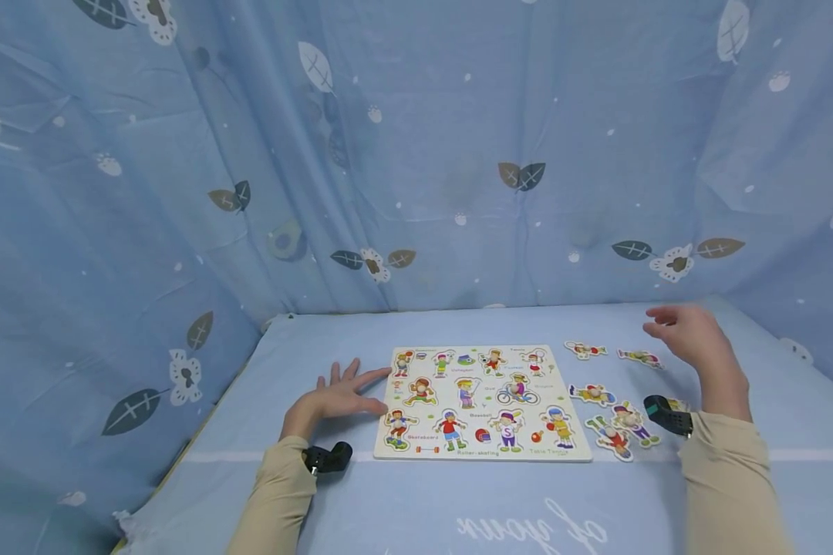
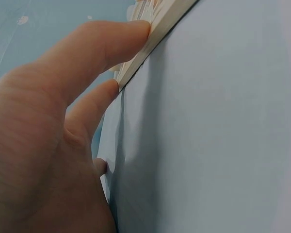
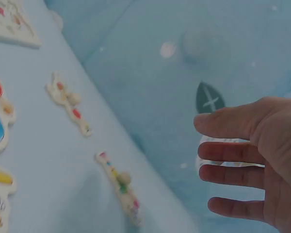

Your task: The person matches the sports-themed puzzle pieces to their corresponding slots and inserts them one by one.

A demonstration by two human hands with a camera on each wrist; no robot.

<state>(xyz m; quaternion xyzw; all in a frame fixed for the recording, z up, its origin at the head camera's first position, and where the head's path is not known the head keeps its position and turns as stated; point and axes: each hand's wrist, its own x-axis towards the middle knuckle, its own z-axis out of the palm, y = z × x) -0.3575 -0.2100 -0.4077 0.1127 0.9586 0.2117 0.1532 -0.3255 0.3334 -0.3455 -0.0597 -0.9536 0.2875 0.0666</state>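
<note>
A wooden puzzle board (image 1: 482, 402) printed with children playing sports lies flat on the table. My left hand (image 1: 336, 395) is at its left edge, fingers spread; in the left wrist view the thumb (image 2: 121, 41) and a fingertip touch the board's side. Above the table, right of the board, my right hand (image 1: 690, 335) is raised with nothing in it, fingers apart and slightly bent in the right wrist view. Nearest below it is a figure piece (image 1: 640, 358) lying on the table, with a second piece (image 1: 586, 350) to its left.
More loose figure pieces lie right of the board: one near its edge (image 1: 592, 395), and an overlapping pair (image 1: 609, 438) nearer me. Another piece (image 1: 679, 405) is partly hidden by the right wrist camera. A blue patterned curtain (image 1: 458, 154) hangs behind the table.
</note>
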